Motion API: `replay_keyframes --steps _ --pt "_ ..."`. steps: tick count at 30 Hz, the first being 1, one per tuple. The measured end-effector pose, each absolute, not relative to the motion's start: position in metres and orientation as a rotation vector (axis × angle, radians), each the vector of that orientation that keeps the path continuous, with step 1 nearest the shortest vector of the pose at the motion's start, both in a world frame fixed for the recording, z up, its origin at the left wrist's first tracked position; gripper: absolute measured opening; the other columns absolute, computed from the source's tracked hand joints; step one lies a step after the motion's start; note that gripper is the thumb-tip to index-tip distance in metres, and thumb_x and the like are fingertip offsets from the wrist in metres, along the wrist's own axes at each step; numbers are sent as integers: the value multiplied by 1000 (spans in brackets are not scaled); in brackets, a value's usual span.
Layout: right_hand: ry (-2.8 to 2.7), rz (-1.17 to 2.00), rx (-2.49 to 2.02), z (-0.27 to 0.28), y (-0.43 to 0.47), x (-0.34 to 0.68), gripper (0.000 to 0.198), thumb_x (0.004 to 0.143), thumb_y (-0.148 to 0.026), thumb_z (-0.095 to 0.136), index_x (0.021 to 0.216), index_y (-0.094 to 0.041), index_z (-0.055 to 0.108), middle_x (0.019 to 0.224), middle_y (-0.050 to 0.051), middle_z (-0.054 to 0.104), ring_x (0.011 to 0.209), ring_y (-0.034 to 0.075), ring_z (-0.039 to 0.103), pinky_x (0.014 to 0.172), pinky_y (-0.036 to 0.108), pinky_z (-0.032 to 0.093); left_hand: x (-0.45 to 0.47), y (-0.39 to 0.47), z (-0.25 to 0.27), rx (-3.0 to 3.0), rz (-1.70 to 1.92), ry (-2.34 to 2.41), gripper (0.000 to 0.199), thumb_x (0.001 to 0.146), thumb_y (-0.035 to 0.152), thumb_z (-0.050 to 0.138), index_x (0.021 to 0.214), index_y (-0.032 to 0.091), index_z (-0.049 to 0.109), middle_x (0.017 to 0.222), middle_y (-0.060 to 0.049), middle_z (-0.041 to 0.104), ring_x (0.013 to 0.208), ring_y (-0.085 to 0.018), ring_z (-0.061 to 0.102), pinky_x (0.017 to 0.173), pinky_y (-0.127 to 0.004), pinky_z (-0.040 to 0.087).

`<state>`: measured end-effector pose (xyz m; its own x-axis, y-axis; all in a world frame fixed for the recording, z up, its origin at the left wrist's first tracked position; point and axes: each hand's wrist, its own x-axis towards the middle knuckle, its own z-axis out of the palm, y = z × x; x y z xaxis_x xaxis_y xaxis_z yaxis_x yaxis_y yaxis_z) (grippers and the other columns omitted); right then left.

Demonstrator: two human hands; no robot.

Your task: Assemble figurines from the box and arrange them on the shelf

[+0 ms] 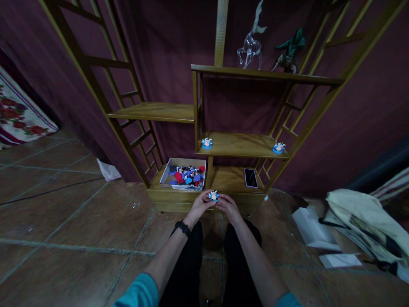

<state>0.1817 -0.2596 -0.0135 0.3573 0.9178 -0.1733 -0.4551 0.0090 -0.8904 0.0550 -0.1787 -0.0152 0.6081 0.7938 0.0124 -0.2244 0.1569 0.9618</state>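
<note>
I counted two hands [200,204], three blue-based figurines [214,195] outside one open box [187,162], one phone [251,178], one clear statue [250,44] and one green statue [292,47].

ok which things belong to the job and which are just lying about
Likely the job: figurine between left hand and right hand; left figurine and right figurine on the shelf; box of toys

Apparently just lying about: phone; clear deer; green statue; bag

Bottom shelf [225,177] — box [191,162] left, phone [251,178] right — two figurines [207,143] above.
</note>
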Motion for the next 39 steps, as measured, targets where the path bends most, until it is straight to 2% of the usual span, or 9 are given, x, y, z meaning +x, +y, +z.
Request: replay_keyframes --steps 4,13,17,22,27,39 --pt "-552 1136 -1102 -15 -258 182 35 59 -36 71 91 -24 64 95 3 66 82 19 63 75 34 49 56 -179 -15 1262 787 568 54 55 21 75 105 16 57 88 -4 65 78 -15 59 73 -28 45" --pt "-569 1135 -1061 -9 -260 178 35 56 -35 74 87 -22 63 91 3 66 84 19 61 76 33 49 56 -180 -21 1286 740 649 51 52 20 77 99 15 58 78 -3 64 71 -14 58 69 -27 46" --pt "-567 1126 -1042 -9 -260 178 34 56 -35 74 85 -22 62 92 3 65 88 19 60 78 33 49 56 -179 -19 1189 733 636 53 51 19 78 100 15 58 87 -5 66 77 -15 60 73 -29 47" --pt "-571 1107 -1047 -7 -261 178 34 56 -35 74 84 -22 61 94 4 65 90 20 60 79 34 48 54 -178 -16 1173 685 577 47 54 22 77 97 13 62 93 -9 66 84 -17 60 80 -31 45" --pt "-589 1108 -1025 -7 -261 178 33 57 -33 74 85 -23 61 92 2 65 87 19 60 80 35 47 53 -179 -13 1178 682 565 42 54 24 77 93 13 64 88 -7 68 79 -16 61 81 -31 44" --pt "-670 1005 -1171 -6 -258 178 32 57 -37 73 83 -21 63 85 3 67 78 19 59 69 29 46 54 -182 -11 1187 691 637 37 52 23 78 84 14 61 74 -2 67 68 -13 60 72 -27 46"
